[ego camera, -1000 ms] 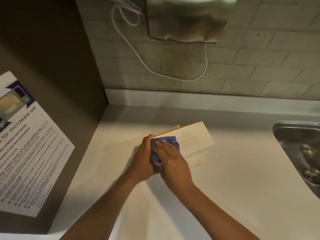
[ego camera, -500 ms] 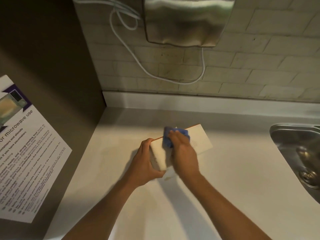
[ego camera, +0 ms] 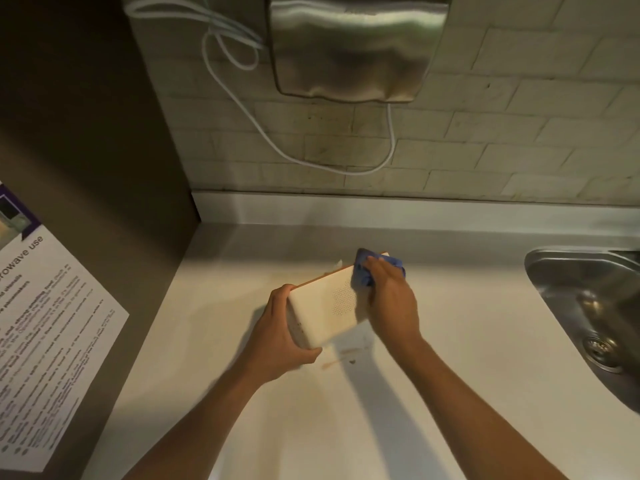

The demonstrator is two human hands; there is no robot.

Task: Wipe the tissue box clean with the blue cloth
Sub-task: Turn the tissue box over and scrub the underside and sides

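Observation:
A pale, flat tissue box [ego camera: 325, 306] with an orange far edge lies tilted on the white counter [ego camera: 467, 358]. My left hand [ego camera: 277, 337] grips its near-left end, thumb under the corner. My right hand [ego camera: 391, 299] presses a crumpled blue cloth [ego camera: 367, 271] against the box's far-right end. A bit of white tissue [ego camera: 336, 264] pokes out behind the far edge. The cloth is mostly covered by my fingers.
A steel sink [ego camera: 588, 317] is set into the counter at the right. A metal dispenser [ego camera: 356, 46] hangs on the tiled wall with a white cable [ego camera: 277, 140] looping below it. A printed microwave notice [ego camera: 45, 341] is stuck on the dark panel at left. Small brown smears [ego camera: 346, 355] mark the counter near the box.
My right hand has slid the blue cloth along the box from its near-left end to its far-right end. My left hand has kept its grip on the near end.

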